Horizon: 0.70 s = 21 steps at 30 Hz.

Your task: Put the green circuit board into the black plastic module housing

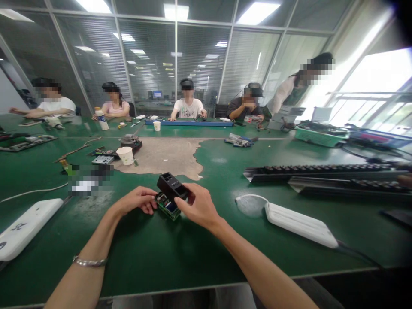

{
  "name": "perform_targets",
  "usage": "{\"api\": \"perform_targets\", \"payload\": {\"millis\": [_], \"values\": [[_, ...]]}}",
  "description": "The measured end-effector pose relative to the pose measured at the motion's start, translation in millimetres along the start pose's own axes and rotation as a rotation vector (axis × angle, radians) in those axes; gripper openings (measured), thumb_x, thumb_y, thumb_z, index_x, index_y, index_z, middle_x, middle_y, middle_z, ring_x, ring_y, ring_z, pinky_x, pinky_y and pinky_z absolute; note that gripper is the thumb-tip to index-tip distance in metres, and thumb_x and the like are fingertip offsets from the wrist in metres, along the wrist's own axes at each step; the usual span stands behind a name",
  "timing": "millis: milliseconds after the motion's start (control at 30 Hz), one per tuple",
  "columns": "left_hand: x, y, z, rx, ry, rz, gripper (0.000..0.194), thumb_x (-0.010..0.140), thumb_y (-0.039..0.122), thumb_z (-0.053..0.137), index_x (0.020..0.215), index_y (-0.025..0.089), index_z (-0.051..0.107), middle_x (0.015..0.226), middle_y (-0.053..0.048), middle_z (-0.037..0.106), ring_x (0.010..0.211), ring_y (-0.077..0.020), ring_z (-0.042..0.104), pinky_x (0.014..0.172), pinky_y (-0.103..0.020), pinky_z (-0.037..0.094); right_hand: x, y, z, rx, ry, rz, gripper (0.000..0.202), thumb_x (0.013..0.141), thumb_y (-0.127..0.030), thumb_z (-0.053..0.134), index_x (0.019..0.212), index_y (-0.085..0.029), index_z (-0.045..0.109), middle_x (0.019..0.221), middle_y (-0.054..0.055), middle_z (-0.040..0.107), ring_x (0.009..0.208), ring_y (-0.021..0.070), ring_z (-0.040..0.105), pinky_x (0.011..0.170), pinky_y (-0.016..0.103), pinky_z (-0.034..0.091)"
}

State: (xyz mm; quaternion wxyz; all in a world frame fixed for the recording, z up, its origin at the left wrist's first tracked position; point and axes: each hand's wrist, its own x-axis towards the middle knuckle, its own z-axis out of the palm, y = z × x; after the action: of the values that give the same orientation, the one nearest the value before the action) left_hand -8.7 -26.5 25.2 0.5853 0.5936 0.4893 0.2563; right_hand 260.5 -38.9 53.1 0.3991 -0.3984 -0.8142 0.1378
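Observation:
A green circuit board [168, 207] with components on it is near the middle of the green table [135, 266]. My left hand [138, 201] pinches the board's left edge with bent fingers. Just above the board, tilted, is a black plastic housing [171, 185] with several small openings in its face. My right hand [199, 206] is closed round the housing's right end, thumb at the near side. Whether the housing touches the board cannot be made out.
Paper cup [125, 155] and loose parts lie ahead on the left. White power banks [299, 224] [30, 227] flank both arms. Metal channels [309, 172] stretch along the right, before a green basket [320, 134]. Several people are across the table.

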Motion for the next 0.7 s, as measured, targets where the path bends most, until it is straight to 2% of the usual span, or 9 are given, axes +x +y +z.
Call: {"api": "perform_targets", "payload": {"millis": [433, 533, 700], "values": [[-1.9, 0.7, -1.6, -0.026, 0.011, 0.004, 0.024, 0.078, 0.024, 0.059, 0.097, 0.011, 0.066, 0.088, -0.010, 0.074, 0.069, -0.0161, 0.072, 0.058, -0.020, 0.053, -11.7, -7.9, 8.7, -0.052, -0.067, -0.062, 0.035, 0.081, -0.037, 0.065, 0.110, -0.017, 0.062, 0.085, 0.004, 0.061, 0.076, 0.0178, 0.054, 0.067, 0.027, 0.041], [-0.9, -1.4, -2.6, -0.084, 0.056, -0.013, 0.027, 0.082, 0.032, 0.058, 0.099, 0.011, 0.063, 0.087, -0.012, 0.074, 0.067, -0.0179, 0.072, 0.056, -0.022, 0.053, -14.6, -7.1, 11.5, -0.072, -0.084, -0.073, 0.039, 0.080, -0.038, 0.066, 0.113, -0.017, 0.061, 0.090, 0.005, 0.063, 0.080, 0.0191, 0.056, 0.069, 0.028, 0.042], [0.3, -2.9, -4.5, -0.122, 0.112, -0.049, 0.050, 0.086, 0.049, 0.057, 0.121, 0.012, 0.056, 0.082, -0.012, 0.074, 0.064, -0.0224, 0.073, 0.054, -0.027, 0.054, -18.0, -3.6, 14.8, -0.098, -0.134, -0.060, 0.050, 0.079, -0.042, 0.067, 0.122, -0.017, 0.058, 0.101, 0.008, 0.063, 0.085, 0.0209, 0.058, 0.076, 0.031, 0.046]]}}
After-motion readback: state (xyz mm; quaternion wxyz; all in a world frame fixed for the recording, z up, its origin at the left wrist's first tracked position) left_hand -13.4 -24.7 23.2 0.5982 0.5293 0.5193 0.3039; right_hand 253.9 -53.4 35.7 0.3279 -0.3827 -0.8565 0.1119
